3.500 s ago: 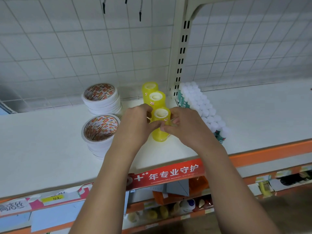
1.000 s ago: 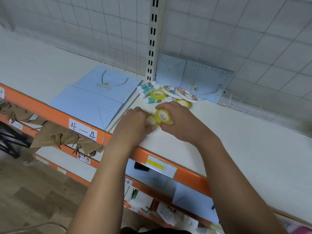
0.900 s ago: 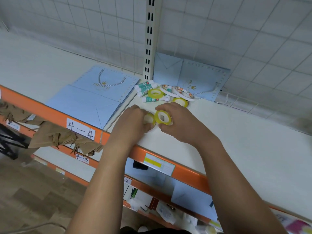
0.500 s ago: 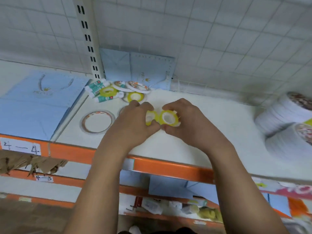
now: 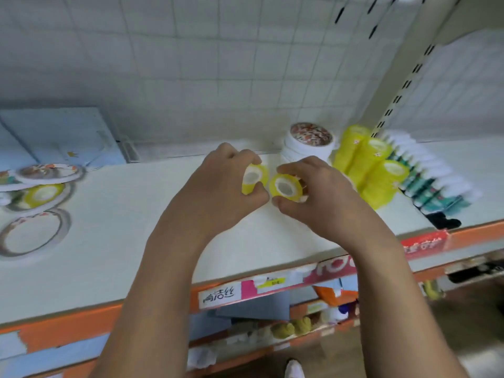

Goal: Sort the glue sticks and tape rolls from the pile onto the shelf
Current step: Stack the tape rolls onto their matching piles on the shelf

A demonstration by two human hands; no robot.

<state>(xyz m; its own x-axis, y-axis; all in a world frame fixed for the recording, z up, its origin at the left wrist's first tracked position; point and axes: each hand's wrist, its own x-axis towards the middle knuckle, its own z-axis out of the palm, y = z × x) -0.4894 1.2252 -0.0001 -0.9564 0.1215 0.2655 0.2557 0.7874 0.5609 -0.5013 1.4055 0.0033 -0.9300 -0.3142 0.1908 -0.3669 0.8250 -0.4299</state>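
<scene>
My left hand (image 5: 218, 192) grips a small yellow tape roll (image 5: 252, 179) above the white shelf (image 5: 136, 241). My right hand (image 5: 319, 197) grips a second yellow tape roll (image 5: 285, 186) right beside it. To the right stand three stacks of yellow tape rolls (image 5: 371, 162), a stack of white tape rolls (image 5: 309, 143) behind my right hand, and rows of white-capped glue sticks (image 5: 433, 175). At the far left lies the pile: a yellow roll (image 5: 41, 195), flat white tape rolls (image 5: 49, 171) and a thin ring of tape (image 5: 32, 236).
Light blue paper bags (image 5: 62, 132) lean on the wire-grid back wall at the left. A slotted upright post (image 5: 403, 85) rises at the right. The shelf's orange front edge (image 5: 272, 287) carries price labels; lower shelves hold mixed goods.
My view and both hands have swung right from the pile toward the sorted stacks, each hand carrying a yellow tape roll. The stacks and glue sticks have come into view.
</scene>
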